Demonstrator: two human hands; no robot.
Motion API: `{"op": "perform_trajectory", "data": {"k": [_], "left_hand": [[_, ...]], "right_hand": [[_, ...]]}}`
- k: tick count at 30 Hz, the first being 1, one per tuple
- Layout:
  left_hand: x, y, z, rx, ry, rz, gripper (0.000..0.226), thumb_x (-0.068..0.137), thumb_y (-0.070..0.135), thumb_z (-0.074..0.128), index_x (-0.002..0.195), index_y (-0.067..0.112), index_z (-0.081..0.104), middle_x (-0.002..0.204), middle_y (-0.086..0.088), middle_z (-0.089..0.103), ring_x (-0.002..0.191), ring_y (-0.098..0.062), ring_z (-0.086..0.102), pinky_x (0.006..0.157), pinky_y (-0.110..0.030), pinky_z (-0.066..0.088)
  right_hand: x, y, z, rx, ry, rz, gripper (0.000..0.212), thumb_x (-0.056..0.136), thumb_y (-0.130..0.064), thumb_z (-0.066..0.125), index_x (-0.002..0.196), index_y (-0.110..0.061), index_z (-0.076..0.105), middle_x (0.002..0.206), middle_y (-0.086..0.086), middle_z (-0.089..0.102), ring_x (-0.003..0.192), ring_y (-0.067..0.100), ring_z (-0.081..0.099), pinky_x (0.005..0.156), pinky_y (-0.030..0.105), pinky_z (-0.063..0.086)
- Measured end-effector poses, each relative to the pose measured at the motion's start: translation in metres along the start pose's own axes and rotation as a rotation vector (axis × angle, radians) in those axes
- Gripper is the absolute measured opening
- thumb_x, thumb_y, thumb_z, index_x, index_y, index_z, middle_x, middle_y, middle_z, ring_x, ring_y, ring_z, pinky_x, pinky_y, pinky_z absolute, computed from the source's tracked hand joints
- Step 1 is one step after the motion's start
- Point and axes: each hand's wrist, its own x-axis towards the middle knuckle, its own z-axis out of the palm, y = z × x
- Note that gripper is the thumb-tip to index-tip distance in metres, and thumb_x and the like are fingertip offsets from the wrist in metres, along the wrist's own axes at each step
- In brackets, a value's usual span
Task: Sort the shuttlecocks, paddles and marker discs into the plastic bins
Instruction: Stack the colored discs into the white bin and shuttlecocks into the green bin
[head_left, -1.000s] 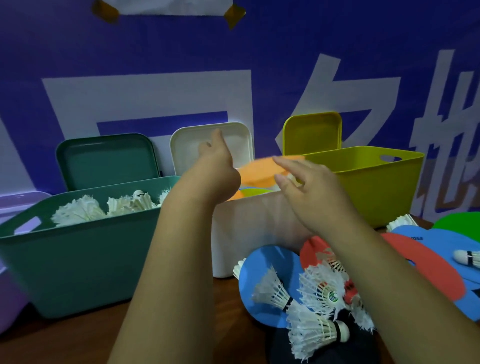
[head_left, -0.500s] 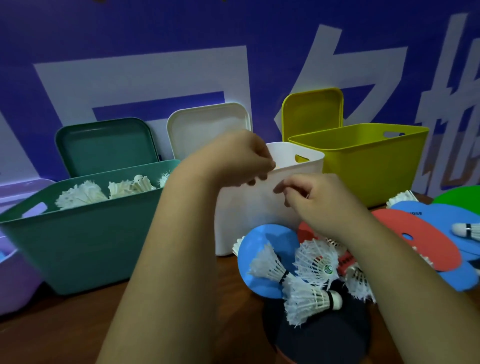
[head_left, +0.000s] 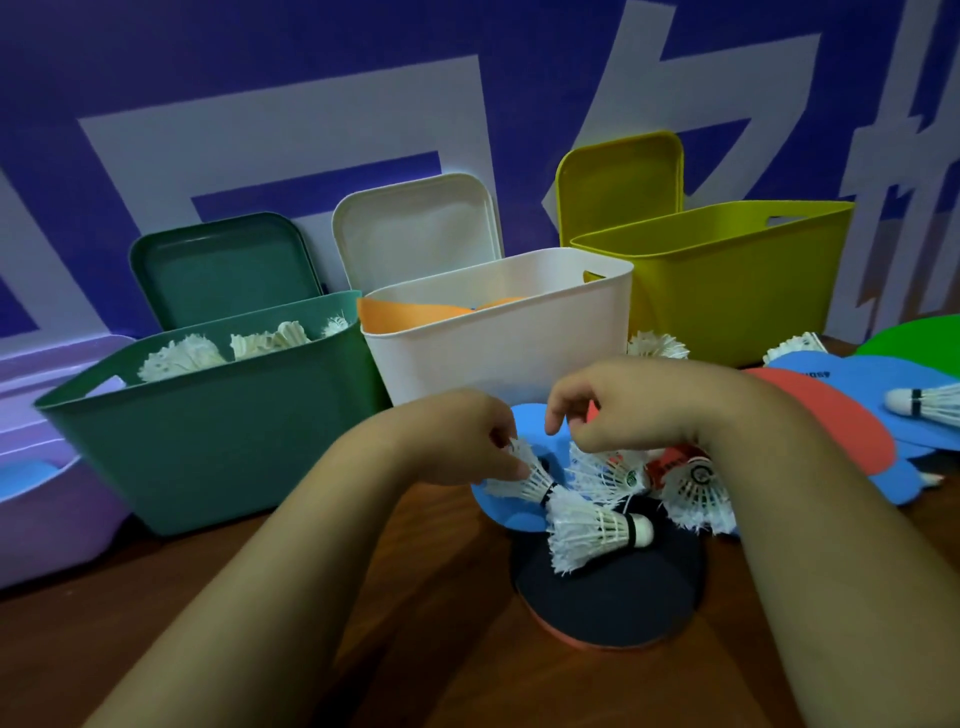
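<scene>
Feather shuttlecock pile, mid tabletop; left hand already on one.
Near edge: black paddle (head_left: 608, 592) lies flat with a loose shuttlecock (head_left: 597, 530) on its face. Just behind it, left hand (head_left: 457, 441) pinches the skirt of the pinched shuttlecock (head_left: 527, 480), which lies on a blue marker disc (head_left: 530, 431). Right hand (head_left: 639, 405) has fingers curled down over a third shuttlecock (head_left: 608, 467); can't tell if it grips. Feathers look very light and brittle and would crush easily, so best taken at the cork or with a loose pinch. Back edge: green bin (head_left: 208, 441) holds shuttlecocks, likely target; white bin (head_left: 498, 353) holds orange discs; yellow bin (head_left: 727, 291).
</scene>
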Motion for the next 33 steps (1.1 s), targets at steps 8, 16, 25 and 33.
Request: {"op": "perform_trajectory", "data": {"k": [8, 16, 25, 33], "left_hand": [[-0.019, -0.017, -0.023, -0.005, 0.105, 0.011, 0.019, 0.093, 0.042, 0.073, 0.083, 0.027, 0.067, 0.08, 0.008, 0.065, 0.073, -0.011, 0.057, 0.062, -0.028, 0.04], [-0.095, -0.067, -0.083, -0.014, 0.351, -0.099, 0.01, 0.091, 0.041, 0.076, 0.094, 0.032, 0.076, 0.085, 0.012, 0.072, 0.082, -0.007, 0.065, 0.079, -0.031, 0.055], [-0.159, -0.179, -0.101, -0.154, 0.966, -0.395, 0.009, 0.098, 0.025, 0.071, 0.101, 0.022, 0.079, 0.082, 0.002, 0.069, 0.071, -0.018, 0.063, 0.064, -0.034, 0.051], [-0.145, -0.242, -0.088, -0.258, 0.812, -0.549, 0.027, 0.104, 0.025, 0.056, 0.121, 0.021, 0.077, 0.12, -0.01, 0.073, 0.107, -0.032, 0.066, 0.084, -0.031, 0.045]], "right_hand": [[0.01, 0.0, 0.002, -0.007, 0.24, -0.019, 0.021, 0.1, -0.021, 0.067, 0.101, -0.041, 0.072, 0.094, -0.014, 0.067, 0.083, 0.005, 0.062, 0.068, 0.022, 0.044], [0.023, -0.053, 0.001, 0.244, 0.708, -0.209, 0.036, 0.094, -0.002, 0.064, 0.089, -0.035, 0.076, 0.096, -0.012, 0.058, 0.082, 0.001, 0.058, 0.07, 0.009, 0.039], [0.053, -0.177, 0.003, 0.533, 0.693, -0.204, 0.024, 0.1, -0.017, 0.064, 0.118, -0.024, 0.078, 0.115, -0.006, 0.066, 0.083, 0.009, 0.077, 0.085, 0.03, 0.064], [0.117, -0.254, 0.004, 0.528, 0.863, -0.085, 0.043, 0.091, -0.022, 0.06, 0.133, -0.017, 0.071, 0.126, 0.011, 0.064, 0.091, 0.025, 0.073, 0.086, 0.044, 0.063]]}}
